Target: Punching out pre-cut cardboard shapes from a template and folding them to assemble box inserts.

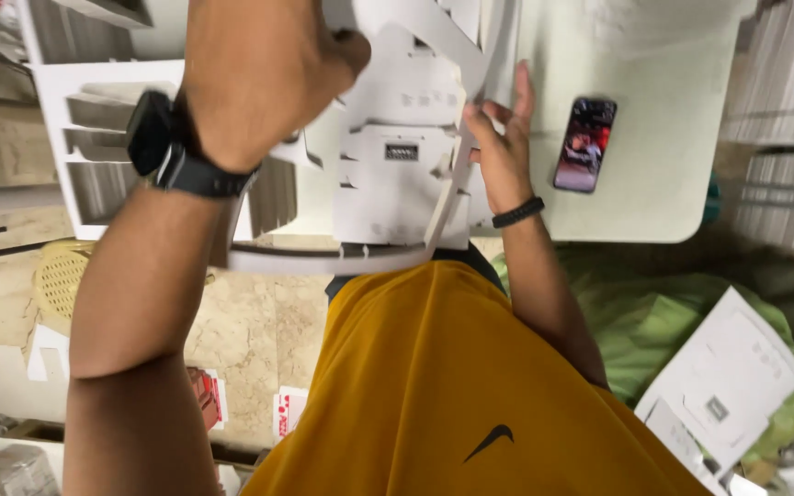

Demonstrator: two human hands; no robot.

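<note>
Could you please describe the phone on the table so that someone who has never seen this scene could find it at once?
Start at the pale table with the rounded corner. Just beyond the right hand, which rests on the white die-cut cardboard sheets, lies the phone, flat and alone. It is the only dark, slim rectangle there, with a lit, colourful screen.

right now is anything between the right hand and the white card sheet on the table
No. The right hand already rests on the white card sheet; the phone lies off to one side, apart.
</note>
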